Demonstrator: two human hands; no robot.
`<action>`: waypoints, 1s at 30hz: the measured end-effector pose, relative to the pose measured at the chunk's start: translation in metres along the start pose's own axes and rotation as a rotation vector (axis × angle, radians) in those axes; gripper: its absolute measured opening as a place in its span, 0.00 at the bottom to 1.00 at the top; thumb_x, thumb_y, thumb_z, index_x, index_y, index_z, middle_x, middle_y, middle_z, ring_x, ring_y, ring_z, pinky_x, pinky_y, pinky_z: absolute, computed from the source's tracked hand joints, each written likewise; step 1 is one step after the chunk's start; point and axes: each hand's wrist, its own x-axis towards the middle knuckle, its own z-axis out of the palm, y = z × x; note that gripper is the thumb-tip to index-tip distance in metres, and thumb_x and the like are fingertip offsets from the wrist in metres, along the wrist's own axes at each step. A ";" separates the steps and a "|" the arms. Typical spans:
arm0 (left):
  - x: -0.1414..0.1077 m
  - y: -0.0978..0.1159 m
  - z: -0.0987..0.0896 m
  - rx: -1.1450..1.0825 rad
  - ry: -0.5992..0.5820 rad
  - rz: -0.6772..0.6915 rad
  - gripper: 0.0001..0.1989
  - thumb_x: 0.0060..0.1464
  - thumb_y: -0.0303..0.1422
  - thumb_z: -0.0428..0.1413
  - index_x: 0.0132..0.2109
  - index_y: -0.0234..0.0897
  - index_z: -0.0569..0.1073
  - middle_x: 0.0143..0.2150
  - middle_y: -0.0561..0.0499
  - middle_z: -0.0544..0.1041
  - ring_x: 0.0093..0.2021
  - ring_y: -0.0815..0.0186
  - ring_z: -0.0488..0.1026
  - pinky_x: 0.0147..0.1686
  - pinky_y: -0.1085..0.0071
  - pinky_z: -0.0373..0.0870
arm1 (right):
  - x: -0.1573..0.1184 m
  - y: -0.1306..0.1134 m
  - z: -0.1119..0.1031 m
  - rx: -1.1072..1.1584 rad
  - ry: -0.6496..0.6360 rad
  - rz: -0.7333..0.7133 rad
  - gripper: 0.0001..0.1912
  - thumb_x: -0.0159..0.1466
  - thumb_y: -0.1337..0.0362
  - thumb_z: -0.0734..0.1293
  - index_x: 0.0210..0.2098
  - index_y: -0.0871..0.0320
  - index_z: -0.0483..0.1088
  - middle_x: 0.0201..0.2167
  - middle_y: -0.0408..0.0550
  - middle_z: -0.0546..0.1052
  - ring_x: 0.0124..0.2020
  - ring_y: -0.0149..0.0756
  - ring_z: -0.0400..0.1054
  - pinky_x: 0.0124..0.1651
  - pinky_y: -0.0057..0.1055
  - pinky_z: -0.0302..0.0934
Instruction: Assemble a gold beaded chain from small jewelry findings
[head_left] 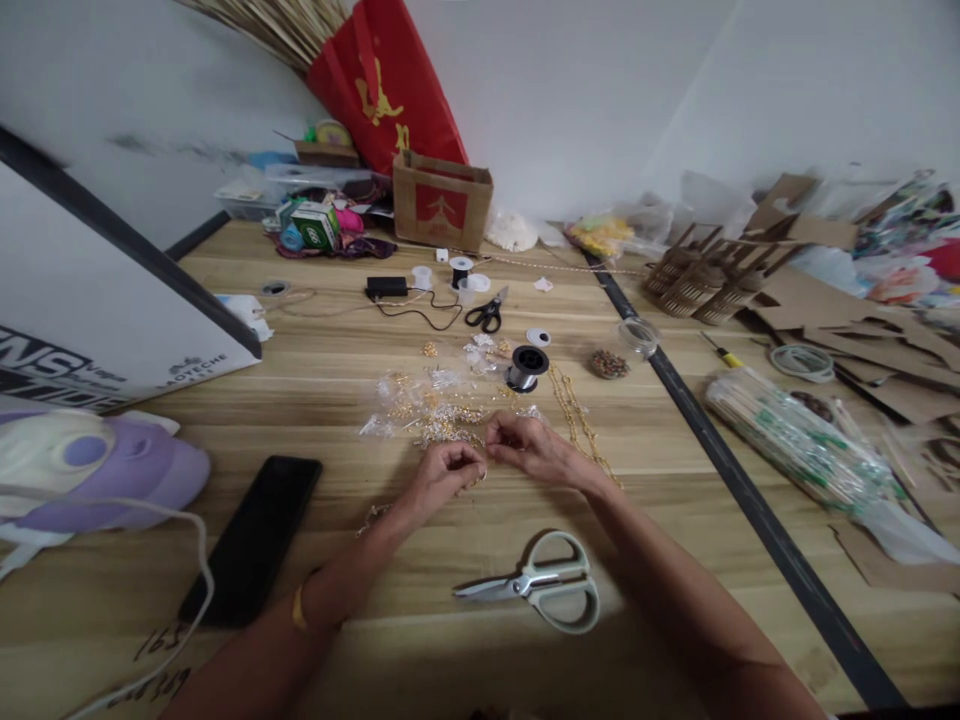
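My left hand (pixel 448 472) and my right hand (pixel 534 447) are close together above the wooden table, fingertips almost meeting. Both are closed in a pinch. A small shiny bit shows at the left fingertips, too small to name; what the right fingers hold is hidden. Just beyond the hands lies a heap of gold and silver beads (pixel 448 420) with small clear plastic bags (pixel 394 388). A spool of wire (pixel 526 368) stands behind the right hand, and a gold chain (pixel 574 408) lies to its right. White-handled scissors (pixel 559 582) rest between my forearms.
At left are a black phone (pixel 255 540), a purple-and-white device (pixel 142 470) with a cable, and a large white box (pixel 112 290). Black scissors (pixel 487 312) and a paper bag (pixel 442 200) stand farther back. Packed sticks (pixel 799 435) and cardboard (pixel 862 320) occupy the right.
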 end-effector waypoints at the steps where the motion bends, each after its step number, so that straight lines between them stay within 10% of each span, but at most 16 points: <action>1: 0.000 0.001 0.000 -0.013 0.003 -0.002 0.09 0.43 0.35 0.60 0.27 0.32 0.72 0.20 0.56 0.68 0.18 0.75 0.61 0.18 0.78 0.58 | -0.001 0.000 -0.002 0.009 -0.009 -0.007 0.02 0.62 0.67 0.63 0.34 0.60 0.65 0.23 0.38 0.65 0.24 0.26 0.57 0.27 0.22 0.52; 30: -0.003 0.006 -0.001 -0.091 0.016 -0.025 0.10 0.44 0.35 0.61 0.27 0.32 0.72 0.20 0.56 0.68 0.19 0.76 0.61 0.20 0.78 0.59 | -0.001 -0.001 -0.005 -0.194 -0.036 -0.185 0.05 0.63 0.69 0.64 0.32 0.61 0.72 0.30 0.46 0.74 0.31 0.31 0.66 0.34 0.26 0.59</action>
